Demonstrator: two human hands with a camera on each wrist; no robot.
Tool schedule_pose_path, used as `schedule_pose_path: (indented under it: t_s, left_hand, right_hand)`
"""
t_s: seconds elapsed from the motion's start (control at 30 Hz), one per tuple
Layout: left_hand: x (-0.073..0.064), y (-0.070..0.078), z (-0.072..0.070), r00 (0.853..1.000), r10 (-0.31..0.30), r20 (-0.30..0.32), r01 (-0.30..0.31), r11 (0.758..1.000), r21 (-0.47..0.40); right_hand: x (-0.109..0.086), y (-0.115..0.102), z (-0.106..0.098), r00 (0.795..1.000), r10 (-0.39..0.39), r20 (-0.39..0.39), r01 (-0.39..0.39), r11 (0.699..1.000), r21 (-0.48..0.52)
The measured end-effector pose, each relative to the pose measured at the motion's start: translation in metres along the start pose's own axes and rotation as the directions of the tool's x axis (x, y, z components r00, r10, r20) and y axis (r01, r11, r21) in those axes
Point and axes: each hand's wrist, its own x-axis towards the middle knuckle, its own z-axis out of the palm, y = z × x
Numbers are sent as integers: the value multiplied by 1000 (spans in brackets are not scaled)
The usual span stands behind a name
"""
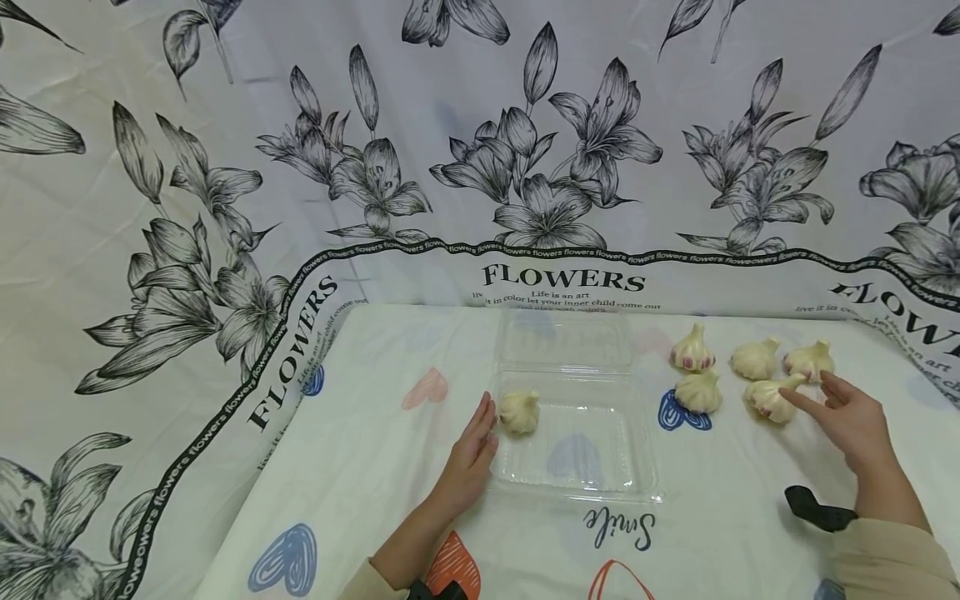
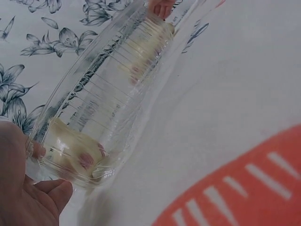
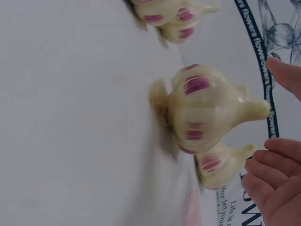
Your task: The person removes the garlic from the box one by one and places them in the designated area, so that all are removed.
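Observation:
A clear plastic clamshell box (image 1: 573, 492) lies with its lid folded back, a garlic bulb (image 1: 519, 412) in its left part. My left hand (image 1: 467, 462) touches the box's left edge, fingers fairly straight beside that bulb. Seen from the left wrist, fingertips (image 2: 61, 192) sit right at the plastic rim, and the bulb shows through the wall. My right hand (image 1: 851, 421) reaches over the nearest bulb (image 1: 768, 402) in the group at right, thumb and fingers spread apart. In the right wrist view that bulb (image 3: 207, 110), purple-streaked, stands between no fingers.
More garlic bulbs stand right of the box: two in a column (image 1: 693, 348) nearer it and two (image 1: 755, 358) behind the bulb by my right hand. A white printed cloth (image 1: 360, 483) covers the table, and a flower-patterned curtain (image 1: 390, 275) hangs behind it.

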Motion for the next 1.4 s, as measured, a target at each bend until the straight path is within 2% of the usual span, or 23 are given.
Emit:
schedule_pose_path:
  t_s: [0.23,0.37,0.5,0.6,0.77,0.8,0.87,0.93,1.03,1.1,1.23,1.3,1.4]
  left_hand:
    - [0,1,0,1000,2,4,-2,1000,-8]
    - [-1,2,0,1000,7,0,-7,1000,-13]
    - [-1,3,0,1000,0,0,0,1000,-9]
    - [-2,4,-1,1000,-7,4,8,1000,-15]
    - [-2,4,-1,1000,3,6,-3,1000,-20]
    - [-2,4,-1,1000,9,3,-9,1000,-22]
    - [-3,14,-3,1000,-3,4,3,1000,-28]
    - [-4,15,-2,1000,-4,0,4,1000,-23]
    - [-3,14,-2,1000,-13,4,14,1000,-20]
    - [-2,4,0,1000,-1,5,1,1000,-13]
    - [-1,3,0,1000,-10,8,11,1000,-28]
    - [-1,3,0,1000,-12,7,12,1000,-29]
    - [-1,2,0,1000,2,8,-2,1000,-23]
  right_hand:
    - [-14,-26,-4,998,20,-55,-11,987,161]
    - [-25,-43,0,997,-65,-29,69,988,139]
    - [-35,-59,6,983,-179,51,175,982,75]
    - [-39,-70,12,955,-263,137,260,965,37]
    - [-45,-87,25,892,-361,272,390,919,-60]
    - [-45,-91,28,880,-375,293,409,910,-64]
    - [-48,-98,35,860,-394,324,431,901,-49]
    - [-51,-105,43,843,-418,337,451,892,-21]
    - [-56,-114,56,828,-443,344,471,882,4]
    - [-59,-119,64,817,-455,354,476,879,30]
    - [-63,-130,80,788,-478,388,482,871,93]
    - [-64,-134,88,780,-484,398,476,870,126]
    - [-66,-141,97,779,-483,400,462,873,154]
